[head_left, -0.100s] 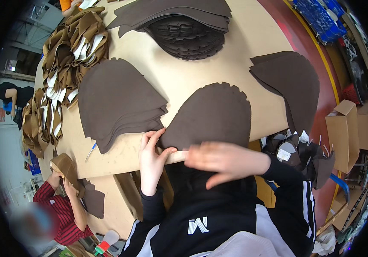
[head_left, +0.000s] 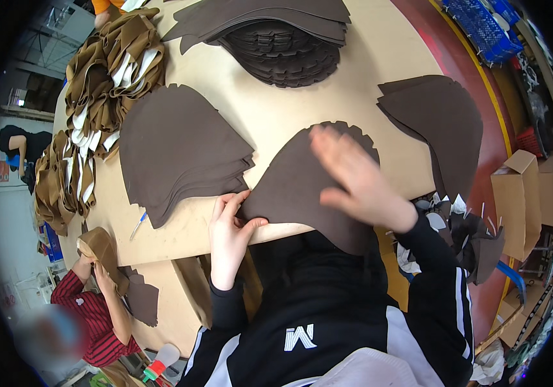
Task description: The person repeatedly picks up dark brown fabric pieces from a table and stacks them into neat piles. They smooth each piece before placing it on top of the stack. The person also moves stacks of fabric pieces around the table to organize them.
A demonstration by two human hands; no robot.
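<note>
A dark brown flat panel (head_left: pixel 292 177), rounded and notched along its far edge, lies at the table's near edge. Its lower right tip hangs over that edge, toward my lap. My left hand (head_left: pixel 228 226) grips the panel's left corner, fingertips along one side and thumb at the near edge. My right hand (head_left: pixel 357 177), slightly blurred, is open with fingers extended over the panel's right half. Whether its palm presses on the surface, I cannot tell. A stack of similar panels (head_left: pixel 176 145) is just left of my left hand.
More dark panels (head_left: pixel 276 55) are stacked at the far side, others (head_left: pixel 441 119) at the right. Brown fabric pieces (head_left: pixel 112 71) heap up at the left, past a pen (head_left: pixel 138 226). Another person (head_left: pixel 99 309) handles a brown piece at lower left. Cardboard boxes (head_left: pixel 515 203) stand at right.
My right hand has swept away from the panel's near edge, up across its surface toward the notched far edge. My left hand stays at the corner.
</note>
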